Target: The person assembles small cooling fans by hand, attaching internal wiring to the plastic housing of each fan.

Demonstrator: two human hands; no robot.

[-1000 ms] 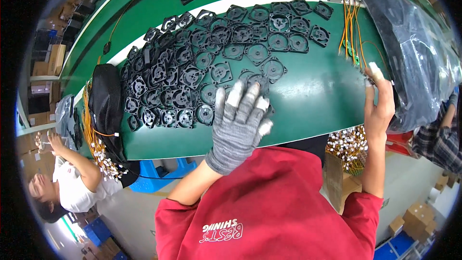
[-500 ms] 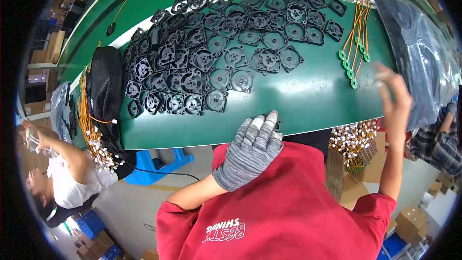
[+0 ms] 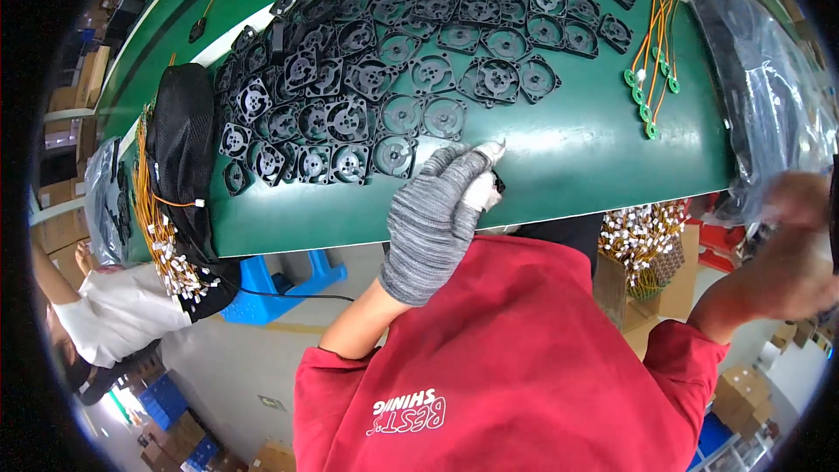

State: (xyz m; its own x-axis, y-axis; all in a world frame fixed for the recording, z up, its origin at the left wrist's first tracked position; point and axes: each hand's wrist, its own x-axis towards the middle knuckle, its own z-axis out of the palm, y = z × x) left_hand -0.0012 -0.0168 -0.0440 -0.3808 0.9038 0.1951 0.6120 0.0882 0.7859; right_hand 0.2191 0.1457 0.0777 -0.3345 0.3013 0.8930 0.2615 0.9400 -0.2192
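Note:
My left hand (image 3: 434, 218), in a grey knit glove with pale fingertips, is closed at the table's near edge. Between its thumb and fingers shows the edge of a black plastic part (image 3: 499, 182), mostly hidden by the glove. My bare right hand (image 3: 800, 249) is off the table at the far right, smeared by motion, so its fingers cannot be made out. Many square black fan frames (image 3: 428, 74) lie spread and overlapping on the green table (image 3: 594, 157). At the right, several small green ring-shaped circuit boards (image 3: 645, 112) hang from orange wires (image 3: 651, 39).
A clear plastic bag (image 3: 769, 79) covers the table's right end. On the left are a black mesh bag (image 3: 183, 149) and a bundle of orange wires with white connectors (image 3: 166, 245). A carton (image 3: 669, 297) of wired parts stands below the table. Another person (image 3: 114, 310) is at the left.
My right hand has swung from beside the green ring boards out to the far right. My left hand has turned and its fingers have drawn together around the black part. The view has shifted slightly.

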